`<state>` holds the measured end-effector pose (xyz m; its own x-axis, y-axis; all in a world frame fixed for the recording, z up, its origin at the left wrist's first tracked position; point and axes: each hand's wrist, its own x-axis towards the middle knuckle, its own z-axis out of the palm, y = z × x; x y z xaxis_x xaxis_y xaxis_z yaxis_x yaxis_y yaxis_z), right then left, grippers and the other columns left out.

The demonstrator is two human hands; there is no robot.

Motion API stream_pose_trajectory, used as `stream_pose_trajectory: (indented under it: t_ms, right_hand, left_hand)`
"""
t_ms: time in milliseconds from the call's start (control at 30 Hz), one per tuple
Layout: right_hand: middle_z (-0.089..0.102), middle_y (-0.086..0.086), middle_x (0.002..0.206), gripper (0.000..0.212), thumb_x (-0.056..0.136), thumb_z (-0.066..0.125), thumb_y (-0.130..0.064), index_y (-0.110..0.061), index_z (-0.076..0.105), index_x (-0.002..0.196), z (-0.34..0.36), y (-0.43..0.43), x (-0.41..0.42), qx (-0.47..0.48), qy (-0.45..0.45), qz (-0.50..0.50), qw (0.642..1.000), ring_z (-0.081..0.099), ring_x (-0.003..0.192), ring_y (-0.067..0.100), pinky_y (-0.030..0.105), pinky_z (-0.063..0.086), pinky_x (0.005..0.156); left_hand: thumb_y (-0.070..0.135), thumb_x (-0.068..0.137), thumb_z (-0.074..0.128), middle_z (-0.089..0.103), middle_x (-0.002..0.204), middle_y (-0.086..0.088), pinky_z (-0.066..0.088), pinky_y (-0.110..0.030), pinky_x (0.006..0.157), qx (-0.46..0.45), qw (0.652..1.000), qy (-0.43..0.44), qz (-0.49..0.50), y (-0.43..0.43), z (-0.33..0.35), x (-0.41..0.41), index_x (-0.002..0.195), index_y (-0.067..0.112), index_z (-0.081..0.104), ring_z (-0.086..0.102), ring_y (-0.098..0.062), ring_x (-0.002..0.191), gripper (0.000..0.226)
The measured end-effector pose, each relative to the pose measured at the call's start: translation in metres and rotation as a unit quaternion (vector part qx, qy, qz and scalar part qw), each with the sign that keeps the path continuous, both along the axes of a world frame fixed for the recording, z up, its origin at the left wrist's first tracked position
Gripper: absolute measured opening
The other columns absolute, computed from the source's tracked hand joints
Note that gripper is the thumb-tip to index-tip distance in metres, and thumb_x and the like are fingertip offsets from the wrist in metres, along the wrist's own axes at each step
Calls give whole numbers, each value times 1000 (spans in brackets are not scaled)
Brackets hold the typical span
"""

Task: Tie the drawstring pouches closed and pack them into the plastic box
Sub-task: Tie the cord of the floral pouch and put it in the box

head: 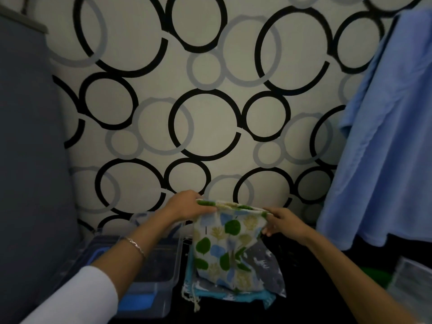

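fingers (201, 209) of the left hand (184, 205): curled over the top left corner of the leaf-print pouch (226, 244), thumb along the hem, pinching the cloth. down and left of this hand sits the clear plastic box (173, 258), blue latches, lid off or open; contents too dark to read. the left hand is the nearer one to the box.

pouch: held up off the pile, hanging. top hem runs left to right between the two hands, pulled nearly flat. mouth does not look cinched. its cord is not visible, so i cannot tell which hand has it.

right hand (286, 222): fingers (268, 230) folded narrow around the top right corner, gripping the hem and side seam.

below the pouch: grey pouch (266, 265) and teal pouch (236, 296) lying flat, one loose cord (195, 300) trailing at the left edge.

judgement: tying step not yet done. the hem must gather along its own line, hands closing toward each other, before the pouch goes left into the box.

far right: blue cloth (385, 136), hanging, clear of the work.
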<state>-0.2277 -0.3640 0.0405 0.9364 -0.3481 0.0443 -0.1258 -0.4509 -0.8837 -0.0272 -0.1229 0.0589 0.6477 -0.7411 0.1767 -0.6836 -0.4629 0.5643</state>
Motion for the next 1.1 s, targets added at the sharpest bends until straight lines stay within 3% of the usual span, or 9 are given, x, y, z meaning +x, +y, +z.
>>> stream_pose_trajectory:
  t_ms: [167,300,433,533,633,833,933,1000,1100]
  right_hand:
    - [68,20,70,34,100,53,-21,7,69,92,11,-21,-8,23,28,-32,999,64,51,20,26,52,48]
    - [69,22,73,33,93,63,-30,-7,75,73,11,-39,-16,39,-24,-74,996,57,47,17,25,45,43]
    - [53,7,57,40,80,67,-45,-18,59,53,1,-48,-18,160,-74,-109,978,48,52,17,25,42,55]
    - [63,7,70,44,90,60,-28,-16,54,49,-11,-54,-17,346,-128,-98,924,66,78,20,30,49,82]
    - [71,9,84,46,90,54,-18,-15,54,44,-18,-56,-21,481,-177,-102,853,68,100,22,38,50,96]
    - [71,4,87,41,95,48,-18,-16,50,55,-27,-38,-7,607,-242,-98,750,70,102,22,52,50,93]
    - [73,7,92,15,95,52,-21,-13,60,85,-5,-21,12,671,-310,-102,666,67,98,18,48,46,94]
    - [70,5,74,9,85,57,-13,-10,60,93,18,-8,29,664,-318,-88,671,65,73,11,31,55,74]
    - [47,-3,63,18,94,50,-11,-3,57,109,46,21,61,598,-231,-40,766,38,45,3,13,36,41]
  left_hand:
    - [67,73,66,38,48,11,26,-19,45,-67,994,71,-48,19,2,17,52,25,43,34,-4,45,53]
    - [59,82,62,48,48,12,33,-9,48,-93,987,121,-40,36,2,28,49,24,62,42,0,42,48]
    - [54,86,61,52,54,7,35,-16,55,-101,983,150,-24,58,0,45,82,24,79,46,-9,49,35]
    - [50,89,59,50,67,-3,36,-26,55,-122,976,178,37,74,-5,58,81,20,77,40,-19,63,36]
    - [47,88,61,45,52,9,33,-21,45,-174,952,226,106,99,-17,73,71,20,69,37,-11,51,33]
    - [43,93,57,33,58,3,27,-19,43,-293,896,309,126,122,-39,82,79,18,63,30,-9,49,30]
    - [48,89,57,62,72,0,45,-21,67,-329,870,367,23,105,-13,58,70,23,68,61,-14,69,34]
    - [48,88,55,73,105,1,48,-26,85,-340,854,390,-54,92,15,43,79,20,72,69,-11,102,34]
    - [47,89,53,69,121,0,52,-24,89,-325,858,374,-134,64,58,14,109,11,66,65,-11,113,43]
